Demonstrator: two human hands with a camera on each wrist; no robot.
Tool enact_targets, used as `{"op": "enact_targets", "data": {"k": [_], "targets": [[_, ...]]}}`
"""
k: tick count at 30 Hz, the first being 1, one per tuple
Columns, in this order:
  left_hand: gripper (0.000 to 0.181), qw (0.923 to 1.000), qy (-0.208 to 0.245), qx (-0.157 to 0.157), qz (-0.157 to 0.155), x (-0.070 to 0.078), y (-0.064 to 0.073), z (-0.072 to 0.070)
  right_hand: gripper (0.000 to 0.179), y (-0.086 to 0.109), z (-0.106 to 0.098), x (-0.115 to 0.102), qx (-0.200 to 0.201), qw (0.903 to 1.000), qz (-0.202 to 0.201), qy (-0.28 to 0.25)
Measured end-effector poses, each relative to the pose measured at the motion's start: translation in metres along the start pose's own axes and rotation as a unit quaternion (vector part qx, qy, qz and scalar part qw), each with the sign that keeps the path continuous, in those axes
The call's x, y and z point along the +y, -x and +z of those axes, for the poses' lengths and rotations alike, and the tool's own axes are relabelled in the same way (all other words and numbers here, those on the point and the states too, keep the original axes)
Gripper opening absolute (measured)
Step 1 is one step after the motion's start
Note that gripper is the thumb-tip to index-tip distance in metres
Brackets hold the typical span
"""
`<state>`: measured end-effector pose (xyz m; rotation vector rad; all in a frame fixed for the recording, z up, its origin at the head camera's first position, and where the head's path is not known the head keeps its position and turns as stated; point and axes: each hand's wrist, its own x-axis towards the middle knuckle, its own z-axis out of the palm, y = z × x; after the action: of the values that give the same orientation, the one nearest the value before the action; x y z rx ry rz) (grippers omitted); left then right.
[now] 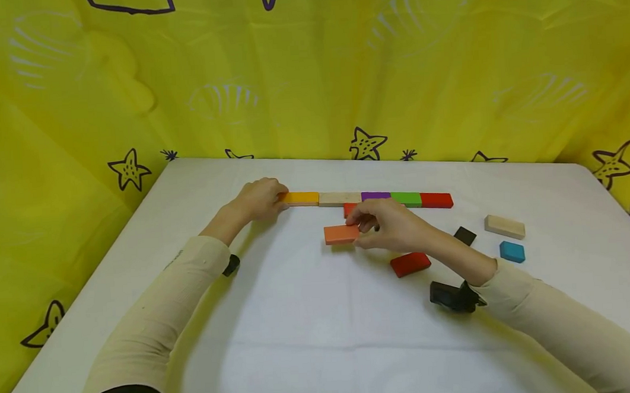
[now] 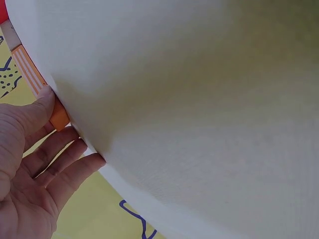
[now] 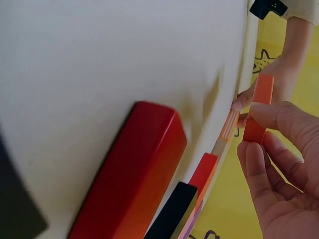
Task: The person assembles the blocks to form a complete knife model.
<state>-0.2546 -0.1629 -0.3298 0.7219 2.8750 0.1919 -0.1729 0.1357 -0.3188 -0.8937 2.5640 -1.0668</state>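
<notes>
At the far side of the table, a row of wooden blocks joins end to end: yellow-orange, plain wood (image 1: 339, 199), purple (image 1: 375, 195), green (image 1: 406, 200) and red (image 1: 436, 200). My left hand (image 1: 261, 199) pinches the left end of the yellow-orange block (image 1: 301, 199) between thumb and fingers; the left wrist view shows its striped side. Nearer to me, my right hand (image 1: 391, 223) holds a coral block (image 1: 341, 235) by its right end, lifted off the table in the right wrist view. Another red block (image 1: 350, 209) lies just in front of the row, partly hidden by the right hand.
Below my right forearm lies a loose red block (image 1: 410, 264). A black block (image 1: 464, 236), a plain wood block (image 1: 504, 226) and a blue block (image 1: 512, 251) lie to the right. A yellow patterned cloth (image 1: 310, 102) hangs behind the white table (image 1: 300, 316).
</notes>
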Motion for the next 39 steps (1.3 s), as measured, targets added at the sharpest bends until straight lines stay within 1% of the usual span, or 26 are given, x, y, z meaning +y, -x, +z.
{"op": "enact_targets", "data": {"k": [5, 12, 16, 21, 27, 35, 39], "targets": [[0.026, 1.0000, 0.002, -0.001, -0.001, 0.000, -0.001, 0.000, 0.027, 0.006, -0.007, 0.007, 0.014, 0.9998, 0.003, 0.012], [0.027, 1.0000, 0.003, -0.002, -0.001, 0.000, 0.000, 0.000, 0.027, 0.009, -0.009, 0.017, 0.021, 0.9993, 0.024, 0.017], [0.028, 1.0000, 0.008, -0.004, -0.004, 0.000, 0.000, 0.000, 0.027, 0.008, -0.008, 0.020, 0.032, 0.9984, 0.037, 0.029], [0.032, 0.9999, 0.011, -0.009, -0.009, 0.000, -0.001, 0.001, 0.026, 0.005, -0.007, 0.023, 0.042, 0.9972, 0.041, 0.047], [0.032, 0.9999, 0.009, -0.005, -0.004, 0.000, -0.002, 0.002, 0.026, 0.002, -0.008, 0.025, 0.046, 0.9953, 0.051, 0.068], [0.030, 1.0000, 0.005, -0.004, -0.007, 0.001, 0.000, 0.000, 0.028, -0.002, -0.008, 0.023, 0.053, 0.9943, 0.065, 0.067], [0.030, 0.9999, 0.005, -0.005, -0.009, -0.001, -0.002, 0.002, 0.028, -0.004, -0.006, 0.023, 0.053, 0.9945, 0.055, 0.071]]}}
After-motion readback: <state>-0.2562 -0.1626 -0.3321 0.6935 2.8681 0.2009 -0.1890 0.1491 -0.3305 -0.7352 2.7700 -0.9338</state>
